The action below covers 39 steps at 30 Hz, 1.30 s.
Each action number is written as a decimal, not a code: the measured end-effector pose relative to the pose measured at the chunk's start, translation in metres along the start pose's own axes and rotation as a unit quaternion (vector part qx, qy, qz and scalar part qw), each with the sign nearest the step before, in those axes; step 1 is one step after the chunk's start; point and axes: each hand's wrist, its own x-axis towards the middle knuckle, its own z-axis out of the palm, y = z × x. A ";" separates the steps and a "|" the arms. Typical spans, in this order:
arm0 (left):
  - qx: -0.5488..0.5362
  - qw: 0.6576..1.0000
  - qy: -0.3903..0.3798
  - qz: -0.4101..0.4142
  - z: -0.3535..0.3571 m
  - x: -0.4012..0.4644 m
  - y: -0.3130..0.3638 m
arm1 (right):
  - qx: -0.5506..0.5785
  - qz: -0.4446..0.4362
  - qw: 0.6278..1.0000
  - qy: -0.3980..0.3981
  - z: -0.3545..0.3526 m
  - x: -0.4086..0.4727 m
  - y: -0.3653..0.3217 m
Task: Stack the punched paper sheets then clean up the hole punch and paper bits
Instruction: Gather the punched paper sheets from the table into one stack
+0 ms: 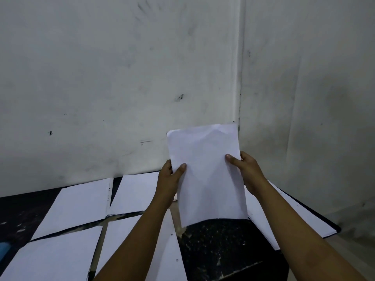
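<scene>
I hold a white paper sheet (206, 175) upright above the dark table (223, 246), its lower edge just over the bare tabletop. My left hand (170, 179) grips its left edge, thumb on the front. My right hand (246, 171) grips its right edge the same way. Several more white sheets lie flat on the table: one at the back left (77, 205) with punched holes on its right edge, one at the back middle (136, 191), one at the front left (52, 258), one under my left forearm (168, 250). No hole punch is in view.
Another white sheet (261, 216) lies at the right, reaching past the table's right corner. A smudged white wall (121, 78) stands right behind the table and meets a side wall in a corner. A blue object (4, 250) shows at the left edge.
</scene>
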 end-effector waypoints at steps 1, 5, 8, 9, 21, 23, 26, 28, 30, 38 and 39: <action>0.015 1.000 -0.005 0.008 0.001 -0.002 -0.001 | 0.006 0.000 1.000 0.000 -0.001 -0.002 0.002; 0.069 0.997 -0.029 0.015 0.002 -0.014 -0.019 | 0.012 0.017 1.000 -0.001 -0.004 -0.013 0.026; 0.083 0.996 -0.028 0.010 0.003 -0.020 -0.029 | 0.011 0.025 0.999 0.017 -0.002 -0.022 0.043; 0.084 0.996 -0.027 0.011 0.004 -0.021 -0.029 | 0.012 0.023 0.999 0.022 -0.001 -0.024 0.046; 0.112 0.993 -0.046 -0.007 -0.002 -0.028 -0.043 | -0.025 0.031 0.998 0.048 0.000 -0.035 0.075; 0.111 0.993 -0.048 -0.007 -0.002 -0.028 -0.042 | -0.022 0.028 0.998 0.050 -0.001 -0.035 0.076; 0.111 0.992 -0.050 -0.007 -0.003 -0.028 -0.043 | -0.020 0.029 0.998 0.047 -0.001 -0.036 0.075; 0.111 0.993 -0.048 -0.014 -0.004 -0.028 -0.046 | -0.024 0.035 0.998 0.045 -0.001 -0.038 0.079; 0.114 0.992 -0.049 -0.017 -0.004 -0.028 -0.048 | -0.029 0.036 0.998 0.047 -0.001 -0.039 0.081; 0.090 0.994 -0.046 -0.033 -0.027 -0.020 -0.026 | -0.042 -0.006 0.999 0.012 0.014 -0.030 0.059; 0.083 0.995 -0.045 -0.038 -0.031 -0.019 -0.024 | -0.039 -0.005 0.999 0.006 0.016 -0.029 0.056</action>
